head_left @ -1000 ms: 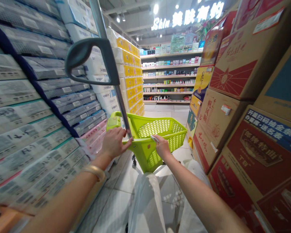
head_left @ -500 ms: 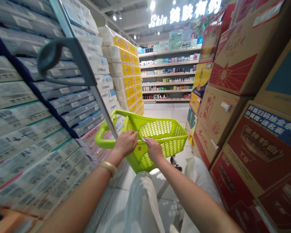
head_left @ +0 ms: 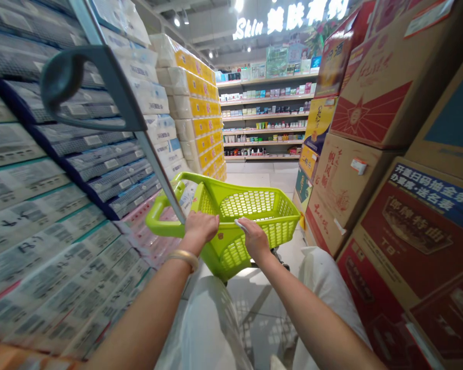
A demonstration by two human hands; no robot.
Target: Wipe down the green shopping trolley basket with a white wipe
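Observation:
A lime-green plastic shopping cart (head_left: 216,259) with a perforated basket stands in front of me; its inside shows no goods. My left hand (head_left: 201,227) is closed over the near rim, close to the handle end. On that same rim, further right, my right hand (head_left: 255,240) is closed around a small white piece (head_left: 239,224), which looks like a folded wipe; most of it is hidden in the fingers. A metal pole (head_left: 158,167) with a grey loop handle (head_left: 119,85) rises slanting to the upper left from the cart's handle.
Stacked packs of paper (head_left: 19,231) line the left side, with yellow-and-white tissue packs (head_left: 200,128) beyond. Cardboard cartons (head_left: 351,185) are piled close on the right. Shelves of small goods (head_left: 266,115) stand at the back. My legs in white trousers (head_left: 212,318) are below the cart.
My right hand has slid a little to the right along the rim with the white piece, widening the gap between my hands. My left hand stays on the rim. The view has shifted slightly.

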